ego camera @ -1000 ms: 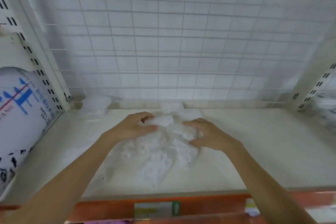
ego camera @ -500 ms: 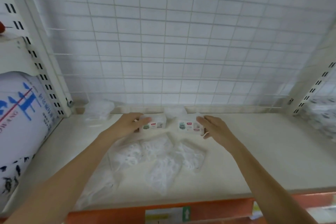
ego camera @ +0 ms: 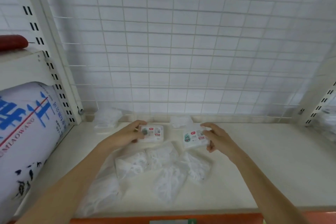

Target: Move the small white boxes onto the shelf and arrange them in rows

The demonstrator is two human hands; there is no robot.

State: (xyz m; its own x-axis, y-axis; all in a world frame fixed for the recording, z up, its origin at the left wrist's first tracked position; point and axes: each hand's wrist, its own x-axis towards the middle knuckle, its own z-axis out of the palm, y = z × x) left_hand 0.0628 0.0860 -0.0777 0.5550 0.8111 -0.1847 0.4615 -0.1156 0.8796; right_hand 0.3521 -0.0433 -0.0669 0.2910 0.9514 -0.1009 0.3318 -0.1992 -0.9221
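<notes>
My left hand (ego camera: pixel 127 133) grips a small white box (ego camera: pixel 152 134) with a red and green label, held label up just above the cream shelf (ego camera: pixel 263 169). My right hand (ego camera: pixel 216 137) grips a second small white box (ego camera: pixel 193 138) of the same kind, tilted a little. Both boxes are near the back of the shelf. In front of them several more boxes lie label down in a loose heap (ego camera: pixel 163 165) on thin clear plastic. Two more white boxes stand at the back edge, one at the left (ego camera: pixel 107 119) and one at the middle (ego camera: pixel 181 121).
A white wire grid (ego camera: pixel 181 51) closes the back of the shelf. Slotted uprights stand at left (ego camera: pixel 45 51) and right (ego camera: pixel 320 103). A large white sack with blue print (ego camera: pixel 23 132) fills the bay on the left. White packs (ego camera: pixel 327 123) lie beyond the right upright.
A second ago both hands were pressed on the heap. Each has since lifted one box out and drawn it apart from the other, toward the back of the shelf.
</notes>
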